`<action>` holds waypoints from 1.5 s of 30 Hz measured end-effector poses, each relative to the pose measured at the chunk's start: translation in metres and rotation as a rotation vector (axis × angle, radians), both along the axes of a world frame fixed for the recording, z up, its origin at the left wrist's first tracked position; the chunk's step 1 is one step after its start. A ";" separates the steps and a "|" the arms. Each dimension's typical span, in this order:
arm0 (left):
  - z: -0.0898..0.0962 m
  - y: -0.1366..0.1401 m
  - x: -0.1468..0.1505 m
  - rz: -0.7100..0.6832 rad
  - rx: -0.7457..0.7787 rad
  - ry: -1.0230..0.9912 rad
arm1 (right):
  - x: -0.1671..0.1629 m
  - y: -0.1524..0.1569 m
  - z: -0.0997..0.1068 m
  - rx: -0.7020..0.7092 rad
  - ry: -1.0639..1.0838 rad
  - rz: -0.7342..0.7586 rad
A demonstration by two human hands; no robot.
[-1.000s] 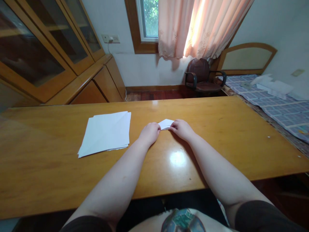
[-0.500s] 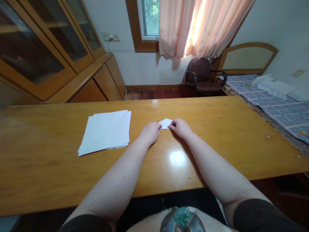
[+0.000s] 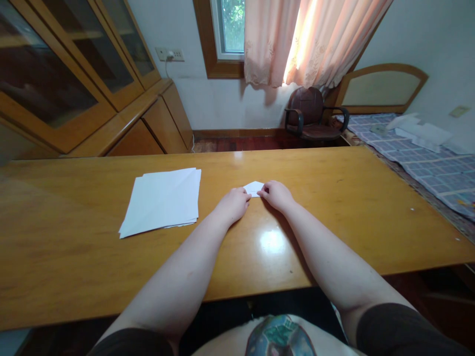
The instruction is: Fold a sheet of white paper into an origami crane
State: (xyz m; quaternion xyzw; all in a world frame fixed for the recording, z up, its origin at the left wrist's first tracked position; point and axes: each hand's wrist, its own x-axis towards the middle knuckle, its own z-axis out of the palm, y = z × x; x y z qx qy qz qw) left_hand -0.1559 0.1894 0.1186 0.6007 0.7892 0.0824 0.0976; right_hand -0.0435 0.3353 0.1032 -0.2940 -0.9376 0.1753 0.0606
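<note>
The left hand (image 3: 234, 202) lies at eight o'clock from a small piece of folded paper (image 3: 254, 188), its fingers curled in and gripping the near left end. The right hand (image 3: 277, 195) sits between three and four o'clock from the same paper, thumb and fingertips closed together on the right end. The paper is on the worktop (image 3: 74, 282), straight ahead of the person, between the two hands; its blunt peak points to twelve o'clock and a line runs across it near the lower edge. The fingers hide both ends, so the full outline cannot be told.

Taking the folded paper as the middle of the dial, a loose stack of white sheets (image 3: 161, 201) lies near nine o'clock, well apart from the left hand, its edges not quite squared up. A glossy patch of light shows on the worktop toward five o'clock. A tiny white scrap (image 3: 411, 209) lies far out at about three.

Beyond the worktop, a glass-doored cabinet (image 3: 105, 118) stands at ten o'clock, pink curtains (image 3: 270, 44) hang just past twelve, a dark red armchair (image 3: 310, 116) stands at one, and a bed (image 3: 426, 163) with a checked cover is between two and three.
</note>
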 end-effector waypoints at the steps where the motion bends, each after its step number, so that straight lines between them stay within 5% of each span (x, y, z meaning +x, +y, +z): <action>1: 0.000 0.000 0.000 0.004 -0.006 0.001 | 0.000 0.000 0.000 0.003 -0.002 0.002; 21: 0.012 -0.005 0.019 0.153 -0.129 0.045 | 0.000 0.001 0.000 -0.017 0.013 0.006; 34: 0.011 -0.010 0.027 0.036 -0.069 0.206 | -0.001 0.001 -0.001 0.000 0.014 0.019; 45: 0.008 -0.006 0.039 0.068 -0.113 0.202 | -0.001 0.003 -0.005 -0.019 0.032 -0.017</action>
